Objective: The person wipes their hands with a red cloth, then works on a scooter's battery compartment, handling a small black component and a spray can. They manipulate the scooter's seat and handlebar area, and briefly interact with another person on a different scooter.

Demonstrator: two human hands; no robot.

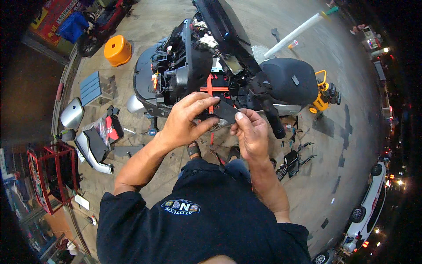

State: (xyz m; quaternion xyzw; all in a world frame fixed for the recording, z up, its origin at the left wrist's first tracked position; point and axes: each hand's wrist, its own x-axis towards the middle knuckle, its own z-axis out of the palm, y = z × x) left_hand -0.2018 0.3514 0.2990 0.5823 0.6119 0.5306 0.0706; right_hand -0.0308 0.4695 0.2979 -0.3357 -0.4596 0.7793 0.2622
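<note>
Between my hands is a thin, flat black piece (226, 112), its exact kind unclear. My left hand (188, 118) grips its left side, with the thumb below and the fingers above. At its right corner, my right hand (251, 132) pinches it between thumb and curled fingers. Just beyond stands a partly stripped motor scooter (184, 72) with wiring and inner parts exposed. A red-orange strap or bracket (210, 90) crosses a dark part in its opening, right behind my left fingertips. The scooter's black handlebar grip (274, 121) points toward me, right of my right hand.
An orange stool (118, 50) stands far left. Silver body panels (73, 113), a ribbed panel (90, 88) and a power drill (152, 126) lie left. A red rack (52, 176) stands near left. Tools and black parts (291, 160) lie right, a yellow machine (323, 94) beyond them.
</note>
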